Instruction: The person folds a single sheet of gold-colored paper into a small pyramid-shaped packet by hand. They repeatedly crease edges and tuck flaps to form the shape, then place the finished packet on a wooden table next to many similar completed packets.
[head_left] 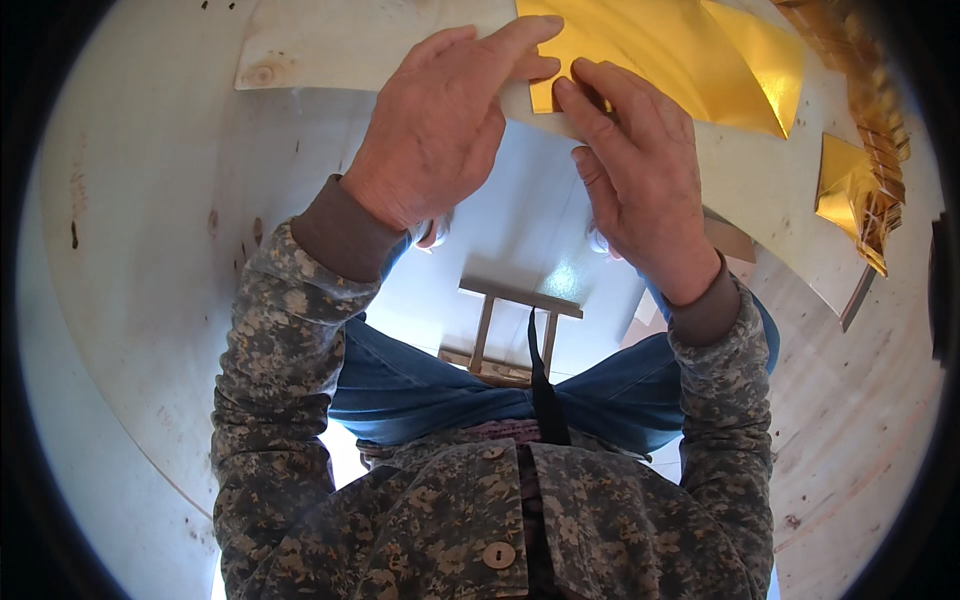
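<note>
A shiny gold foil sheet [660,50] lies on the pale wooden board at the far side. My left hand [430,130] hovers by the sheet's left edge, fingers stretched to the right and apart, with nothing seen in it. Its fingertips overlap the foil's left edge in the picture. My right hand [645,165] is at the sheet's near left corner, its index and middle fingertips on or just over the foil. The right thumb stands apart from those fingers, off the foil. What lies beneath the right fingers is partly hidden.
Crumpled gold foil strips [880,130] hang along the right side, beside a smaller gold piece [845,180]. The wooden table [150,250] curves around me on both sides. Below its cut-out are my legs in jeans [420,385] and a wooden frame [520,297] on the floor.
</note>
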